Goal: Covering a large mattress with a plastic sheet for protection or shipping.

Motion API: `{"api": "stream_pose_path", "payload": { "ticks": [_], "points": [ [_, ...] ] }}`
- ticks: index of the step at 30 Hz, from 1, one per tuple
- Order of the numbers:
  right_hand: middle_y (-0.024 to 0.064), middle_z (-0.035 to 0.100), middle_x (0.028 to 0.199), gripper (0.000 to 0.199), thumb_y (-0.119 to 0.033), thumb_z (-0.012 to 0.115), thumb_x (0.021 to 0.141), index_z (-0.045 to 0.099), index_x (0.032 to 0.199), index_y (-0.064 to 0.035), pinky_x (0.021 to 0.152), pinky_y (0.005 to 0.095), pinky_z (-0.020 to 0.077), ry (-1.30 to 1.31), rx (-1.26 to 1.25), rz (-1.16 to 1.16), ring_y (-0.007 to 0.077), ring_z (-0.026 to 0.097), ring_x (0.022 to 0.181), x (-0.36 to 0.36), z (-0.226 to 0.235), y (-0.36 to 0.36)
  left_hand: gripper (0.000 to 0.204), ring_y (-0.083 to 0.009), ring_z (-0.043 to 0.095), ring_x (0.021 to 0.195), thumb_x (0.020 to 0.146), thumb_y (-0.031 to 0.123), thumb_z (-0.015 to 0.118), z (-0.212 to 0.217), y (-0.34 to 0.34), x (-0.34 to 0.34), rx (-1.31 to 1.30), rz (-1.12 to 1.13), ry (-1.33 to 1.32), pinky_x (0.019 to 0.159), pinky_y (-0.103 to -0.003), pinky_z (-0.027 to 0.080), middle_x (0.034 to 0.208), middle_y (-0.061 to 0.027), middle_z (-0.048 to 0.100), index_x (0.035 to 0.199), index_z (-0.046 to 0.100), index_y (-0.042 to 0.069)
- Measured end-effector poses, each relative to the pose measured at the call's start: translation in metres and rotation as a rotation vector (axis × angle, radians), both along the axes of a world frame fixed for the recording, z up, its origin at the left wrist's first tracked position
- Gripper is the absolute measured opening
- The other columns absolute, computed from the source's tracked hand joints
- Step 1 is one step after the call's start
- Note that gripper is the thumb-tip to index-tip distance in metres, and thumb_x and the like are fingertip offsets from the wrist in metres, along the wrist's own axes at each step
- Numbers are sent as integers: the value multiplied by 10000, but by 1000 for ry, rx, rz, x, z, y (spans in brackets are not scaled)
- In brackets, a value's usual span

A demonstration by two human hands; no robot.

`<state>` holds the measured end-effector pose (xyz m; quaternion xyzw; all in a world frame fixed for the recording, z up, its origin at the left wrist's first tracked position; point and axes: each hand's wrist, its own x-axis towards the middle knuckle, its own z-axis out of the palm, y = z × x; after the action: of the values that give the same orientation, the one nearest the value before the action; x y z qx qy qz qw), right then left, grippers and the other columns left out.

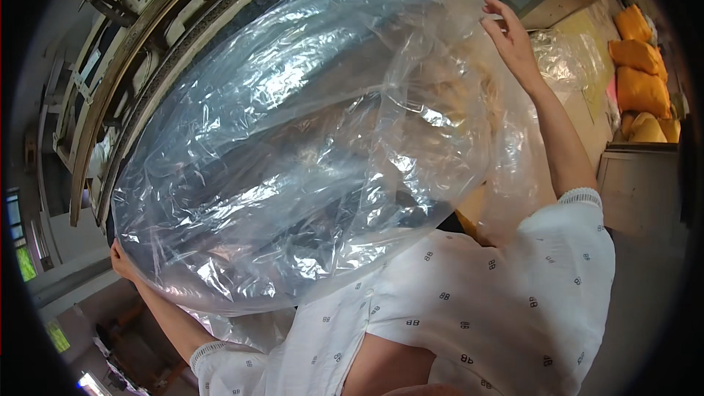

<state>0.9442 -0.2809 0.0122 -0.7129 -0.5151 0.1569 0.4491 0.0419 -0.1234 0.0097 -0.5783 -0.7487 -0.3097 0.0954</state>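
Clear, crinkled plastic film (286,169), pinched lower left by the left hand (122,261), could be dropped upper right if weakly gripped, which cannot be told, by the right hand (514,42).

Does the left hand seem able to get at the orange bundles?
Probably not: the left hand holds the left edge of the clear plastic, which spreads between it and the orange bundles.

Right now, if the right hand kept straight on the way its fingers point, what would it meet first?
Probably the upper right part of the large, clear, crinkled plastic sheet, just ahead of the right hand. Depth is unclear, so they may already be touching.
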Motion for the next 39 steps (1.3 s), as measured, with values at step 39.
{"api": "stream_pose_path", "payload": {
  "ticks": [39],
  "points": [
    [-16, 492, 703, 129, -167, 517, 870, 535, 781, -76, 577, 263, 393, -905, 636, 98, 107, 468, 641, -82, 142, 54, 375, -210, 614, 810, 853, 400, 544, 2, 0, 24, -33, 11, 31, 748, -302, 445, 908, -85, 667, 961, 659, 60]
  ]
}}
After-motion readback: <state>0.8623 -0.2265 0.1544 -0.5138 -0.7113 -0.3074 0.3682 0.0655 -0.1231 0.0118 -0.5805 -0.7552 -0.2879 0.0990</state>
